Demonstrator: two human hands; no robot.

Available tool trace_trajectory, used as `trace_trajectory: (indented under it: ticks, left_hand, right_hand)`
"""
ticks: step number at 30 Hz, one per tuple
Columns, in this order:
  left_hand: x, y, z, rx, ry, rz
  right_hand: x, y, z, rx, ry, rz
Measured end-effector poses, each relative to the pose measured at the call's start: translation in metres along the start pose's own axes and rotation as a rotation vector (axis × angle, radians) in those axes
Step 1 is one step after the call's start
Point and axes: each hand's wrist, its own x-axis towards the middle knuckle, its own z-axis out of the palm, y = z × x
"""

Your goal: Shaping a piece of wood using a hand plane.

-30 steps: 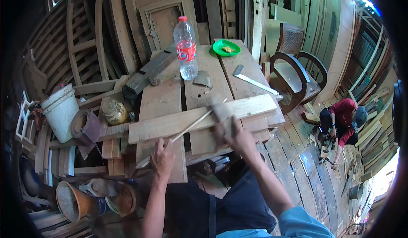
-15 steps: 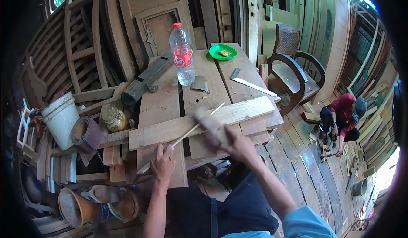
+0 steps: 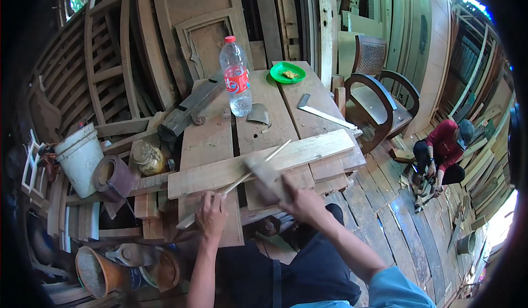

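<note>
Pinched in the fingers of my left hand (image 3: 212, 215) is a thin wooden stick (image 3: 278, 150), lying slantwise across a pale board (image 3: 322, 147) on the workbench (image 3: 206, 143). My right hand (image 3: 306, 203) is closed round a flat, brownish wooden block (image 3: 263, 177), smeared by motion, over the stick and the board's near edge. Whether the block touches the stick, and what its underside looks like, I cannot tell. The stick's near end pokes out to the left below my left hand.
On the bench stand a water bottle (image 3: 237, 82) and a green dish (image 3: 287, 73), with a try square (image 3: 327, 114) to the right. At left are a white bucket (image 3: 80, 159), a sandpaper roll (image 3: 114, 175) and a jar (image 3: 147, 157). A person (image 3: 443, 148) crouches near a wooden chair (image 3: 379, 99).
The block in my right hand has shifted slightly left and toward me, along the stick. My left hand keeps its pinch almost in place. The crouching person's hands have moved slightly.
</note>
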Motion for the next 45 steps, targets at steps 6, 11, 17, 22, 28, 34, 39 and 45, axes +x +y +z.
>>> trace_trajectory:
  ticks: [6,11,17,22,28,34,39,45]
  left_hand:
    - [0.006,0.003,0.0,0.059,0.011,0.081]
    - [0.001,-0.002,-0.003,0.034,-0.003,0.072]
    - [0.004,0.003,0.001,0.036,0.002,0.104]
    - [0.005,-0.004,-0.001,0.033,-0.011,0.109]
    - [0.001,-0.008,0.002,0.047,-0.028,0.122]
    - [0.009,0.011,-0.004,-0.008,0.002,0.114]
    - [0.001,-0.008,-0.002,0.02,0.008,0.115]
    - [0.006,0.001,0.001,0.008,0.011,0.107]
  right_hand:
    - [0.012,0.026,-0.022,0.187,0.225,0.233]
    - [-0.014,0.004,0.007,-0.048,0.112,-0.24]
    - [0.002,0.016,0.001,0.121,0.212,0.092]
    - [0.001,0.02,-0.008,0.008,0.082,0.024]
    - [-0.018,0.0,0.014,-0.005,0.011,-0.17]
    - [0.015,0.022,-0.006,0.111,0.255,0.092]
    - [-0.006,0.001,-0.01,-0.119,-0.039,-0.127]
    - [0.002,0.022,0.013,0.042,0.113,-0.034]
